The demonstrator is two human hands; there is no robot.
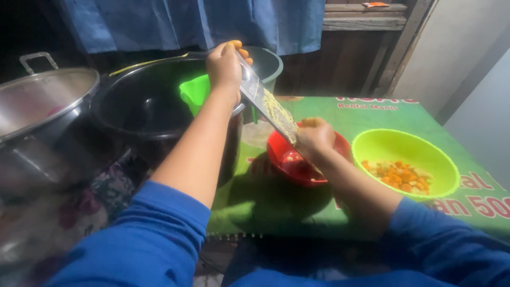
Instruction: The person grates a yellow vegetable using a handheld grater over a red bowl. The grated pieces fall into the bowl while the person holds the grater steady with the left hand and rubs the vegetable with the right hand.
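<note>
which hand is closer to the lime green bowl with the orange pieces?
Right. The right hand is over the red bowl, just beside the lime green bowl. The left hand holds the top of the grater, up by the black pot, farther off.

black pot [143, 106] and steel pot [42, 106] crowd the left; lime bowl [406, 159] blocks right.

Grater [271, 106] tilted, top end in left hand [224, 66], low end over small bowl [303, 159] on the surface [372, 114]. Right hand [314, 138] against grater, above small bowl. Big bowl [406, 162] with cut pieces [401, 178] just right of small bowl. Deep pot [154, 106] left of small bowl. Lidded pot [45, 114] far left. Scoop [195, 91] in deep pot.
</note>
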